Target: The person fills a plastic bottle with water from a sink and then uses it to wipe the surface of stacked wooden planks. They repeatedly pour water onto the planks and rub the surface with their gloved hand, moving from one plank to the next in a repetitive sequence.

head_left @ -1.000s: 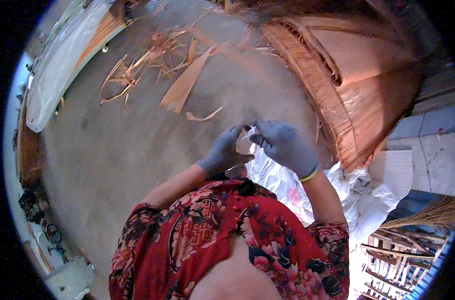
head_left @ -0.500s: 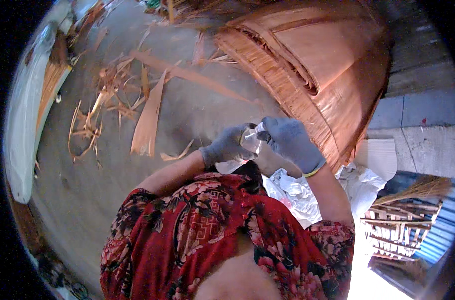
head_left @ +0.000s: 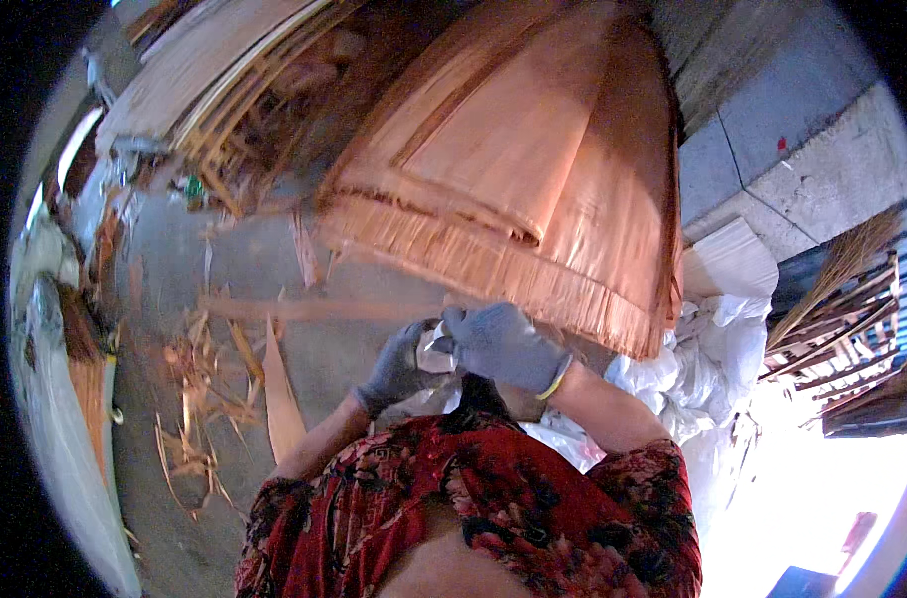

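A small pale object (head_left: 435, 351) sits pinched between both gloved hands at chest height, left hand (head_left: 398, 367) at nine o'clock, right hand (head_left: 503, 344) at three, fingers closed narrowly on it.

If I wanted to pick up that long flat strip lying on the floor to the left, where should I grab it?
Probably by the strip's wider near end, coming down from above and pinching across its width. It lies flat on the concrete floor, narrow at the far tip and broader toward the person, with loose scraps along its left side, so the right edge looks freer. Both gloved hands are busy elsewhere.
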`<state>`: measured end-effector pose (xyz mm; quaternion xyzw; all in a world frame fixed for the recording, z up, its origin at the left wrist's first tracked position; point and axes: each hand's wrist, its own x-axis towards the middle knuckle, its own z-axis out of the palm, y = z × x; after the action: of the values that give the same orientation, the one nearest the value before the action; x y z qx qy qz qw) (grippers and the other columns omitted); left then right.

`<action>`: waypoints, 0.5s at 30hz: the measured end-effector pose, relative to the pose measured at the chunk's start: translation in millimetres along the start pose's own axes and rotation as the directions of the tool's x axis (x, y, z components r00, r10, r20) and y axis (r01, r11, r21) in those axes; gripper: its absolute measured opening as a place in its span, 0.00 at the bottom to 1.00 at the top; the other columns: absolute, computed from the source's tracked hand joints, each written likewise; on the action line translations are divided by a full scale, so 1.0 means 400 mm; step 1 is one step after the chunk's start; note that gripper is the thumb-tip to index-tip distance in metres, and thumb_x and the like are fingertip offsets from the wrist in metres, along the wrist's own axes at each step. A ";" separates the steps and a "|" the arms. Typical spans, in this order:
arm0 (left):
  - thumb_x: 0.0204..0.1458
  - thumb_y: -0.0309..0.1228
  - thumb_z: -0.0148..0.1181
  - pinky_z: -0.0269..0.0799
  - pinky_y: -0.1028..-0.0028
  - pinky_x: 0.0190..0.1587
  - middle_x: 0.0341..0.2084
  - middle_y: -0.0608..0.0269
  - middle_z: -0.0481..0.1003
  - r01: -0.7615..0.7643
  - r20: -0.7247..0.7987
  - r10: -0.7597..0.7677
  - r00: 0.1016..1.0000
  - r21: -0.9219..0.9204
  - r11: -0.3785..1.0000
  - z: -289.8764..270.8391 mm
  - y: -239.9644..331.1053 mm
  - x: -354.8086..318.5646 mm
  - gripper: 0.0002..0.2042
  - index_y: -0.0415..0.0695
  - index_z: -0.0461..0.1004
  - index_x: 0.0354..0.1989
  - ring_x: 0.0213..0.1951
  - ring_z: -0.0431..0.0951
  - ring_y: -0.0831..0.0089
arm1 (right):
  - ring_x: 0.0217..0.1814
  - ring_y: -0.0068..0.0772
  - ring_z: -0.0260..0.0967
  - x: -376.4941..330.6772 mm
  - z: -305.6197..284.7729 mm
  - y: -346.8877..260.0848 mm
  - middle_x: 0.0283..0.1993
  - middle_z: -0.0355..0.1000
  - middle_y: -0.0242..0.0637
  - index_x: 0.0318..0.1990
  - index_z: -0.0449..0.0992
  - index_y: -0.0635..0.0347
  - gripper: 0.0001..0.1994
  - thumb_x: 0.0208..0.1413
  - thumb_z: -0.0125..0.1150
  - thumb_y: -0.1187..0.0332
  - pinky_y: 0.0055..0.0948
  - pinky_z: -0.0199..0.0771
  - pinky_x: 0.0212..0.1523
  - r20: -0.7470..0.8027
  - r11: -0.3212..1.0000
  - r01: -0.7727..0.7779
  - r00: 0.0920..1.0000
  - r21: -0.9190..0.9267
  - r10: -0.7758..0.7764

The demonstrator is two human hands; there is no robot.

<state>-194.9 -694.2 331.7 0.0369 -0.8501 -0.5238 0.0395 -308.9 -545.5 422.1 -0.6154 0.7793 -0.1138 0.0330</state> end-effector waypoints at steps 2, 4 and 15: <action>0.29 0.38 0.70 0.67 0.65 0.44 0.40 0.53 0.71 -0.008 -0.074 0.002 0.997 -0.080 0.997 0.049 -0.020 0.071 0.34 0.42 0.63 0.48 0.42 0.71 0.57 | 0.21 0.43 0.71 0.036 -0.045 0.060 0.17 0.69 0.44 0.30 0.66 0.65 0.17 0.49 0.50 0.56 0.37 0.67 0.19 0.102 0.994 -0.108 0.989 0.020 0.105; 0.29 0.40 0.70 0.67 0.65 0.43 0.39 0.52 0.71 0.002 -0.086 -0.022 0.996 -0.228 0.974 0.087 -0.003 0.165 0.33 0.42 0.63 0.46 0.41 0.72 0.56 | 0.20 0.43 0.70 0.048 -0.027 0.177 0.17 0.69 0.43 0.29 0.67 0.64 0.16 0.48 0.50 0.56 0.38 0.67 0.19 0.020 0.990 -0.117 0.993 0.083 0.116; 0.32 0.32 0.69 0.67 0.70 0.44 0.40 0.59 0.70 0.017 0.046 -0.013 0.999 -0.079 0.997 0.124 0.077 0.562 0.29 0.42 0.63 0.46 0.42 0.72 0.68 | 0.22 0.47 0.69 0.066 -0.093 0.541 0.19 0.69 0.43 0.28 0.66 0.60 0.18 0.46 0.52 0.52 0.41 0.68 0.23 -0.130 0.915 -0.241 0.947 0.324 0.295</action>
<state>-424.3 -659.9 343.3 0.0298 -0.8291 -0.5580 0.0177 -528.2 -518.9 413.5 -0.4775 0.8295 -0.2803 0.0735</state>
